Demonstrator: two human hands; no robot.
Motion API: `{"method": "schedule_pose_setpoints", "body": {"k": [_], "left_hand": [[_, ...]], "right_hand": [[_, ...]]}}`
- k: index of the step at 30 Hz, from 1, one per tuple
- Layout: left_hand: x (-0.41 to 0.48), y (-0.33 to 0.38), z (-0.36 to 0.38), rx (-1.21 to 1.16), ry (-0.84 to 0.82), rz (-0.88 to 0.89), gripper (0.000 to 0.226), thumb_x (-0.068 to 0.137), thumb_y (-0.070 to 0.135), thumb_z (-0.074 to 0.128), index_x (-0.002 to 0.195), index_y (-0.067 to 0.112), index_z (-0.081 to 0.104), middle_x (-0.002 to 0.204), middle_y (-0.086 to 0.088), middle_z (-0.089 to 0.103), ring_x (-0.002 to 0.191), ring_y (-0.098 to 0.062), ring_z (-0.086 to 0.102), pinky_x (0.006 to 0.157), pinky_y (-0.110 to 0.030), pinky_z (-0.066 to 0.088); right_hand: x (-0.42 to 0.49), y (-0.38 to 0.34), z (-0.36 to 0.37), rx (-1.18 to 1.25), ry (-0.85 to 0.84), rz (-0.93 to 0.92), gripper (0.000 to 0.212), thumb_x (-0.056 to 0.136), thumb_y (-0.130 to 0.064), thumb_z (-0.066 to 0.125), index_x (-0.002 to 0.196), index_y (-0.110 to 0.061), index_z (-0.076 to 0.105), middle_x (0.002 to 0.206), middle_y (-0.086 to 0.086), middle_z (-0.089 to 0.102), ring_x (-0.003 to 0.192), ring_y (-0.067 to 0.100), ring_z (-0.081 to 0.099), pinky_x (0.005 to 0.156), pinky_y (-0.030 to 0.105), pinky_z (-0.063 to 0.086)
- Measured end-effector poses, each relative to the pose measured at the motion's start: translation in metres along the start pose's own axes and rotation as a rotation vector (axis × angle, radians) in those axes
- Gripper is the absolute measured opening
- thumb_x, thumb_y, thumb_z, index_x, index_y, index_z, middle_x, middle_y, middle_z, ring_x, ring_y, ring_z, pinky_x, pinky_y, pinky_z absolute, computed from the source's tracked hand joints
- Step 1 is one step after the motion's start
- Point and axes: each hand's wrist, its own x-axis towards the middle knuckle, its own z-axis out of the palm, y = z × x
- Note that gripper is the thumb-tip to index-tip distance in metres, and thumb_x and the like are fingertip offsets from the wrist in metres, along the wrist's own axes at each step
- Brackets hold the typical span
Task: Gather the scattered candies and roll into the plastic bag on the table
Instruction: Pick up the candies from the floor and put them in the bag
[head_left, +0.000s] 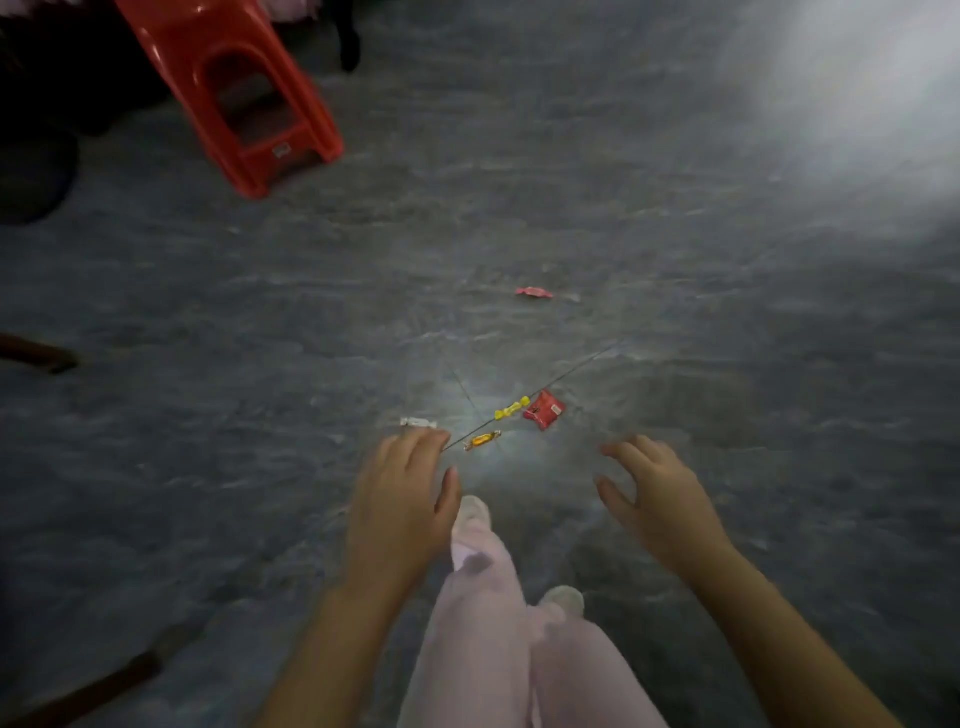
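On the floor (675, 249), the left hand (400, 499) has released fingers (415, 449) just beside a white candy (418, 423) and an orange candy (482, 440). The right hand (660, 493), spread and empty, is near the red packet (544, 410).

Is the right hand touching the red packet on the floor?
Apart. The head view shows a strip of bare floor between the red packet and the right hand, whose spread fingers hold nothing.
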Motion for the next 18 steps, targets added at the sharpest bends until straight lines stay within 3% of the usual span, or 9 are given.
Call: {"method": "schedule_pose_setpoints", "body": {"k": [4,7,13,18], "left_hand": [[0.035,-0.033,0.068,0.004,-0.027,-0.067,0.036,0.081,0.026,0.041,0.098,0.002,0.062,0.096,-0.014,0.067,0.090,-0.026,0.054,0.080,-0.033,0.039],[0.061,-0.062,0.134,0.007,-0.079,-0.097,0.040,0.082,0.030,0.038,0.101,0.004,0.062,0.100,-0.013,0.066,0.093,-0.029,0.059,0.081,-0.039,0.048],[0.085,-0.136,0.276,0.011,-0.113,-0.091,0.043,0.082,0.032,0.037,0.105,0.006,0.061,0.104,-0.011,0.065,0.096,-0.029,0.059,0.086,-0.034,0.045],[0.090,-0.197,0.370,0.010,-0.156,-0.093,0.045,0.083,0.036,0.038,0.109,0.008,0.060,0.109,-0.008,0.063,0.103,-0.025,0.056,0.087,-0.030,0.036]], "right_hand": [[0.044,0.038,0.063,0.039,-0.066,0.006,0.026,0.073,-0.014,0.069,0.097,-0.006,0.064,0.093,0.014,0.067,0.081,0.035,0.062,0.068,0.036,0.049],[0.077,0.076,0.117,0.067,-0.070,0.044,0.026,0.073,-0.016,0.065,0.096,-0.006,0.064,0.094,0.015,0.066,0.082,0.038,0.061,0.069,0.038,0.050],[0.125,0.178,0.253,0.063,-0.094,0.133,0.030,0.077,-0.020,0.067,0.105,-0.011,0.061,0.104,0.010,0.063,0.098,0.032,0.056,0.076,0.035,0.044],[0.158,0.244,0.363,0.043,-0.143,0.142,0.040,0.074,-0.020,0.069,0.112,-0.011,0.059,0.106,0.015,0.061,0.099,0.036,0.056,0.078,0.040,0.046]]}}
